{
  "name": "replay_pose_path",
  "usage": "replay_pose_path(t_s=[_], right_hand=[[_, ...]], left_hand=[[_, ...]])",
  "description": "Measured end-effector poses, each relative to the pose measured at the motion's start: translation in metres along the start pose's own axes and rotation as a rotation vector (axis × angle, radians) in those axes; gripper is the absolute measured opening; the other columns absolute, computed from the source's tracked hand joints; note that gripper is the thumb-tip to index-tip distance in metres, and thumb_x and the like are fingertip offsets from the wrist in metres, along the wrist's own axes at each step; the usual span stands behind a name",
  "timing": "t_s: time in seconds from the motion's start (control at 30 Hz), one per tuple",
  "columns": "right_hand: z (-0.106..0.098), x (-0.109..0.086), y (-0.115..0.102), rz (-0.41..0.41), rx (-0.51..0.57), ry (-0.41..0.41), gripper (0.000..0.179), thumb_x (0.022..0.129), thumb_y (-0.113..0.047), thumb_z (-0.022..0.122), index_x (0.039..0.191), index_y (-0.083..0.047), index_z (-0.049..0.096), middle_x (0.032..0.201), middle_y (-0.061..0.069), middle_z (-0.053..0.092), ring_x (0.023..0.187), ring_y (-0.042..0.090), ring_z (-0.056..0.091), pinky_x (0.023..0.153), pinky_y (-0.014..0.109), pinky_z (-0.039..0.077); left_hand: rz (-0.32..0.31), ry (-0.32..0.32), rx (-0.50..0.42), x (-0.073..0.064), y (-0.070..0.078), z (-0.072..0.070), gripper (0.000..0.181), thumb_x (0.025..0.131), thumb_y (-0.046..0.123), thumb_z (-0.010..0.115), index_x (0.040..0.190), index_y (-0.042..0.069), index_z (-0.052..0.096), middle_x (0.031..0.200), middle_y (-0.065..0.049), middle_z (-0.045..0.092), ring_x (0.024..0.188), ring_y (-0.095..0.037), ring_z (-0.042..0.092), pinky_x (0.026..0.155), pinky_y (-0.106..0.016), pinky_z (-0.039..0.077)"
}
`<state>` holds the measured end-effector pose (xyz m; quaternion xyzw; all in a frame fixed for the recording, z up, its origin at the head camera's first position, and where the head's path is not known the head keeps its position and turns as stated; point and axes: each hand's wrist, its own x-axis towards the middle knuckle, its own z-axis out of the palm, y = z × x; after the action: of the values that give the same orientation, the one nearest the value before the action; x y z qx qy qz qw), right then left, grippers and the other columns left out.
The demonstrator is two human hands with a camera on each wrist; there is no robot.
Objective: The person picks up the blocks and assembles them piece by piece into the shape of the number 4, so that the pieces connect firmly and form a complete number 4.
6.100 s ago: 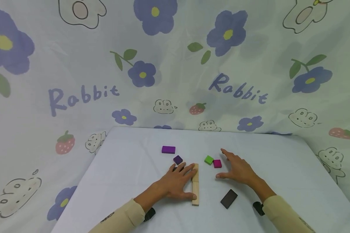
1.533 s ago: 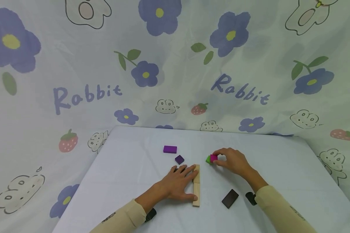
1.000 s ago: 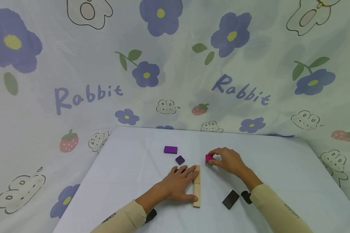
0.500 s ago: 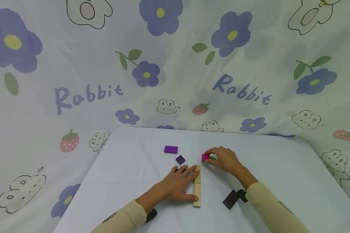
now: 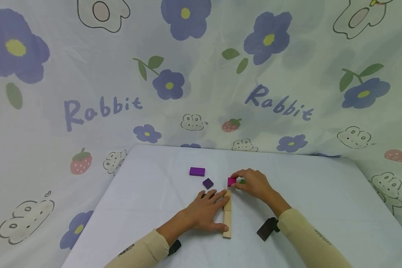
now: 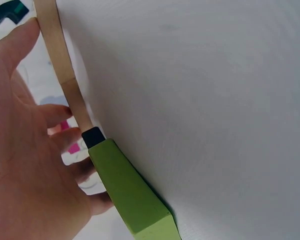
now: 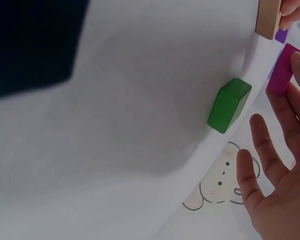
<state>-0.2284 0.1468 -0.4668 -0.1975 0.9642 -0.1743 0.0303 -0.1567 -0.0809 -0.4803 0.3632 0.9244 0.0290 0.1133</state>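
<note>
My right hand [image 5: 254, 184] pinches a small magenta block [image 5: 231, 182] between thumb and fingers, close to the far end of a line of wooden blocks [image 5: 227, 223]. In the right wrist view the magenta block [image 7: 281, 75] is held apart from a green block [image 7: 224, 110]. That green block [image 5: 242, 181] is partly covered by the right hand in the head view. My left hand [image 5: 202, 213] lies spread along the wooden line, thumb at its near end, fingertips at its far end. Beside the left hand's fingers, the left wrist view shows another green block [image 6: 132, 192] and a small dark block [image 6: 93, 137].
A purple block [image 5: 197, 171] and a dark purple block [image 5: 208, 183] lie beyond the left hand. One dark brown block [image 5: 264, 230] rests near the right wrist, overlapped by the black wrist camera [image 5: 276, 225]. Behind the white table [image 5: 305, 178] hangs a patterned cloth.
The right hand, empty at first, has taken the magenta block and carried it left past the green block to the far end of the wooden line. The left hand has stayed in place.
</note>
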Motion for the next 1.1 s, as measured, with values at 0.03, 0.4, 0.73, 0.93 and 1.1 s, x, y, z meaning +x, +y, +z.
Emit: replay_pose_path(t_s=[0.03, 0.4, 0.73, 0.93, 1.1], right_hand=[[0.0006, 0.0001, -0.0008, 0.0, 0.001, 0.0, 0.039, 0.086, -0.035, 0.081, 0.121, -0.02, 0.074, 0.117, -0.001, 0.073, 0.109, 0.024, 0.064, 0.094, 0.05, 0.051], [0.0067, 0.0015, -0.0063, -0.009, -0.007, -0.011, 0.04, 0.085, -0.039, 0.081, 0.121, -0.021, 0.075, 0.114, -0.002, 0.073, 0.106, 0.022, 0.065, 0.093, 0.049, 0.05], [0.0083, 0.0014, -0.0074, -0.022, -0.009, -0.007, 0.039, 0.086, -0.039, 0.08, 0.12, -0.02, 0.075, 0.117, -0.001, 0.073, 0.108, 0.024, 0.065, 0.095, 0.051, 0.049], [0.009, 0.0021, -0.0076, -0.034, -0.025, -0.004, 0.039, 0.086, -0.039, 0.081, 0.119, -0.02, 0.075, 0.116, 0.0, 0.073, 0.107, 0.024, 0.065, 0.095, 0.051, 0.049], [0.0092, 0.0027, -0.008, -0.037, -0.043, -0.011, 0.039, 0.086, -0.04, 0.081, 0.119, -0.02, 0.075, 0.116, -0.001, 0.073, 0.105, 0.024, 0.065, 0.094, 0.051, 0.049]], left_hand=[[0.0, 0.0, 0.001, 0.0, 0.0, 0.0002, 0.092, 0.089, 0.079, 0.045, 0.162, 0.026, 0.027, 0.168, 0.004, 0.018, 0.15, -0.028, 0.027, 0.115, -0.059, 0.027], [0.001, -0.005, 0.004, -0.0021, 0.0009, -0.0018, 0.092, 0.089, 0.079, 0.046, 0.162, 0.025, 0.026, 0.168, 0.003, 0.018, 0.15, -0.028, 0.027, 0.115, -0.057, 0.027], [0.005, 0.006, 0.018, -0.0006, 0.0001, 0.0004, 0.092, 0.09, 0.079, 0.044, 0.162, 0.025, 0.025, 0.169, 0.003, 0.017, 0.15, -0.028, 0.027, 0.115, -0.058, 0.027], [-0.002, -0.003, 0.009, 0.0005, -0.0005, 0.0007, 0.092, 0.089, 0.079, 0.045, 0.162, 0.026, 0.025, 0.169, 0.004, 0.016, 0.15, -0.028, 0.026, 0.115, -0.059, 0.026], [-0.006, -0.006, 0.013, 0.0006, -0.0004, 0.0009, 0.093, 0.089, 0.08, 0.044, 0.162, 0.026, 0.025, 0.169, 0.004, 0.016, 0.15, -0.028, 0.026, 0.115, -0.059, 0.026]])
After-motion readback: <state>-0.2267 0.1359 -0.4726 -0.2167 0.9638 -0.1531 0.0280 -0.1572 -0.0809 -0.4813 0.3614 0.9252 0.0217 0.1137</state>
